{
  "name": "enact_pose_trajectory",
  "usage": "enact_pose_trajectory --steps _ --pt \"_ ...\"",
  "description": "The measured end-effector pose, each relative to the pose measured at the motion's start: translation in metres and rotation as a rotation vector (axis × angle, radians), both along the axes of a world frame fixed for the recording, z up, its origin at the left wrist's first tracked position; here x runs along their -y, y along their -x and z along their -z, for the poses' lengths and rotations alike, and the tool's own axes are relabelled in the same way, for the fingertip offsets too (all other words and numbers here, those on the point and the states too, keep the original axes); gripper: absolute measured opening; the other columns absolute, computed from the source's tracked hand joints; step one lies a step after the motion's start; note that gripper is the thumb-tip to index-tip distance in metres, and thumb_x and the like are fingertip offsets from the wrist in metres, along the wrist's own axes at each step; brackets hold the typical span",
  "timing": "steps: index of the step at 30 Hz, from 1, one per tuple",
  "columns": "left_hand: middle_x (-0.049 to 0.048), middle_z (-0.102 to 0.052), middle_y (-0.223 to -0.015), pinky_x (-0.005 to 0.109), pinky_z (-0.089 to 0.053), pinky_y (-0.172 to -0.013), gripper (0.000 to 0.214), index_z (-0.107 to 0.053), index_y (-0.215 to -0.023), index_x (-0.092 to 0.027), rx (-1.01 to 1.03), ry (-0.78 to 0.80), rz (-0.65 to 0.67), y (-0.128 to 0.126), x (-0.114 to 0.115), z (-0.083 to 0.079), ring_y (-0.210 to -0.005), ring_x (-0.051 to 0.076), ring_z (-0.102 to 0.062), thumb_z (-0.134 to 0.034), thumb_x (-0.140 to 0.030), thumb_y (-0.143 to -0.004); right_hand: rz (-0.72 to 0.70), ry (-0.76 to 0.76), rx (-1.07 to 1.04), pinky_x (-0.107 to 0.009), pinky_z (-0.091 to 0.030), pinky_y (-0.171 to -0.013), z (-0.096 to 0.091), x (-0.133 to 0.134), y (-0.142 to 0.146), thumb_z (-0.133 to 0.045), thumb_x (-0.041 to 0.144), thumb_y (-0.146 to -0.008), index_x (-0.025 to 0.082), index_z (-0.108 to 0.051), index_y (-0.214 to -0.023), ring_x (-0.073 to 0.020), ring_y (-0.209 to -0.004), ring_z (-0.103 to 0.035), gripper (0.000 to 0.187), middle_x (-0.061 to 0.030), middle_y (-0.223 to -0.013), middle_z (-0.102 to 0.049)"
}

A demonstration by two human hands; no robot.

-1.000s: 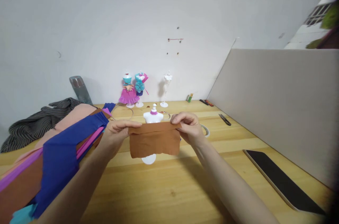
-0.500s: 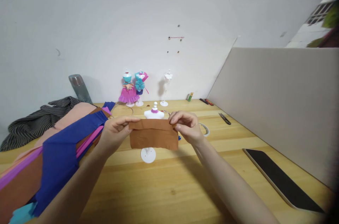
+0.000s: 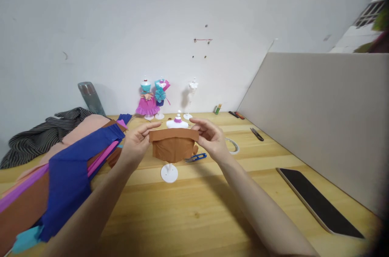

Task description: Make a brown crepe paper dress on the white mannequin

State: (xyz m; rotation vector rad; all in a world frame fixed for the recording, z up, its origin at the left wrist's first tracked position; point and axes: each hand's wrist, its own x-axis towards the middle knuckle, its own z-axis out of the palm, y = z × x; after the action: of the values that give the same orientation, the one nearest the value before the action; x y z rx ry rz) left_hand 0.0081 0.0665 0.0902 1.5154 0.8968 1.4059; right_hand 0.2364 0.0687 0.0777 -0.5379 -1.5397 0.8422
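Note:
A rectangular piece of brown cloth [image 3: 174, 148], its top edge folded over in a band, is stretched between my hands. My left hand [image 3: 137, 139] pinches its left corner, and my right hand [image 3: 210, 139] pinches the right one. The cloth hangs in front of a small white dress-form mannequin [image 3: 173, 124] with a purple neck band, hiding its torso. The mannequin's round base [image 3: 169, 173] shows below. I cannot tell whether cloth and mannequin touch. Blue-handled thread snips [image 3: 197, 157] lie on the table just right of the cloth, beside a brown scrap.
Folded coloured fabrics [image 3: 69, 176] and a striped cloth [image 3: 42, 131] cover the left side. A bottle [image 3: 91, 98], two dressed mannequins [image 3: 147, 103] and a bare one [image 3: 192, 91] stand by the wall. To the right are a tape roll [image 3: 233, 146], scissors [image 3: 257, 134] and a dark tablet-like slab [image 3: 319, 202].
My hands have brought the brown cloth closer to the mannequin, and its lower part now sags and narrows. The blue snips have come into view beside it.

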Motion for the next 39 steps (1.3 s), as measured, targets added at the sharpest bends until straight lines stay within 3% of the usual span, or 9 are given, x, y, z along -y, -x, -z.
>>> enact_pose_trajectory --steps 6,10,13,19,23,26,29,35,39 --pt "0.0087 -0.076 -0.09 0.027 -0.055 -0.07 0.04 -0.07 -0.106 -0.014 0.104 0.085 0.047 -0.001 -0.001 0.002 -0.084 0.022 -0.07 -0.076 -0.024 -0.067 0.021 0.043 0.051 -0.029 -0.048 -0.059 0.0 0.002 0.003 -0.073 0.038 -0.073 0.021 -0.066 -0.107 -0.0147 -0.067 -0.056 0.039 -0.0021 -0.076 -0.061" --pt "0.0095 -0.076 -0.089 0.031 -0.057 -0.073 0.036 -0.071 -0.101 -0.014 0.082 0.112 0.089 0.002 0.0 -0.001 -0.085 0.023 -0.07 -0.076 -0.025 -0.067 0.085 0.057 0.018 -0.028 -0.049 -0.058 0.0 0.001 0.004 -0.077 0.04 -0.068 0.02 -0.071 -0.095 -0.0145 -0.066 -0.057 0.033 -0.0026 -0.073 -0.063" --pt "0.0099 -0.076 -0.088 0.032 -0.057 -0.075 0.034 -0.073 -0.097 -0.014 0.044 0.106 0.139 0.006 0.0 -0.006 -0.084 0.023 -0.07 -0.077 -0.025 -0.065 0.053 0.106 -0.024 -0.025 -0.049 -0.05 0.001 0.0 0.003 -0.078 0.04 -0.067 0.02 -0.072 -0.089 -0.0121 -0.058 -0.057 0.03 -0.0022 -0.072 -0.063" --pt "0.0087 -0.075 -0.089 0.031 -0.056 -0.078 0.022 -0.075 -0.085 -0.015 -0.067 0.008 0.065 0.011 0.0 -0.014 -0.085 0.022 -0.069 -0.072 -0.023 -0.065 -0.005 0.178 -0.026 -0.021 -0.048 -0.037 0.004 0.001 0.002 -0.076 0.042 -0.068 0.019 -0.072 -0.085 -0.0076 -0.042 -0.057 0.028 -0.0026 -0.08 -0.064" --pt "0.0045 -0.073 -0.073 0.022 -0.053 -0.059 0.014 -0.075 -0.076 -0.015 -0.11 -0.048 0.003 0.01 0.001 -0.014 -0.067 0.016 -0.066 -0.07 -0.019 -0.064 0.001 0.134 -0.026 -0.02 -0.046 -0.036 0.004 0.001 0.002 -0.074 0.033 -0.071 0.02 -0.073 -0.083 -0.0086 -0.043 -0.06 0.018 -0.0024 -0.081 -0.064" --pt "-0.0028 -0.06 -0.049 0.016 -0.038 -0.039 0.013 -0.074 -0.074 -0.014 -0.12 -0.047 -0.054 0.008 0.005 -0.015 -0.04 0.006 -0.05 -0.067 -0.015 -0.063 0.006 0.105 -0.028 -0.019 -0.043 -0.036 0.002 0.002 0.002 -0.072 0.026 -0.073 0.02 -0.073 -0.081 -0.0084 -0.043 -0.06 0.01 -0.0016 -0.079 -0.064" --pt "-0.0061 -0.052 -0.04 0.015 -0.03 -0.032 0.015 -0.073 -0.078 -0.014 -0.108 -0.003 -0.058 0.006 0.009 -0.018 -0.03 0.004 -0.041 -0.063 -0.015 -0.067 0.019 0.094 -0.022 -0.02 -0.041 -0.037 -0.002 0.005 0.004 -0.07 0.02 -0.074 0.02 -0.073 -0.079 -0.0077 -0.043 -0.059 0.006 -0.0009 -0.077 -0.063" --pt "-0.0008 -0.064 -0.049 0.021 -0.05 -0.043 0.016 -0.069 -0.083 -0.012 -0.121 -0.04 0.015 0.004 0.009 -0.019 -0.042 0.013 -0.061 -0.061 -0.019 -0.071 0.041 0.102 0.0 -0.021 -0.041 -0.038 -0.004 0.009 0.006 -0.068 0.022 -0.074 0.018 -0.071 -0.078 -0.0097 -0.045 -0.06 0.005 -0.0015 -0.075 -0.064" --pt "0.0025 -0.07 -0.059 0.024 -0.056 -0.051 0.015 -0.069 -0.08 -0.012 -0.106 -0.081 0.022 0.004 0.007 -0.018 -0.051 0.015 -0.067 -0.064 -0.023 -0.071 0.074 0.119 -0.02 -0.025 -0.048 -0.043 -0.003 0.008 0.004 -0.068 0.023 -0.073 0.019 -0.071 -0.079 -0.0127 -0.052 -0.06 0.007 -0.0024 -0.073 -0.067"
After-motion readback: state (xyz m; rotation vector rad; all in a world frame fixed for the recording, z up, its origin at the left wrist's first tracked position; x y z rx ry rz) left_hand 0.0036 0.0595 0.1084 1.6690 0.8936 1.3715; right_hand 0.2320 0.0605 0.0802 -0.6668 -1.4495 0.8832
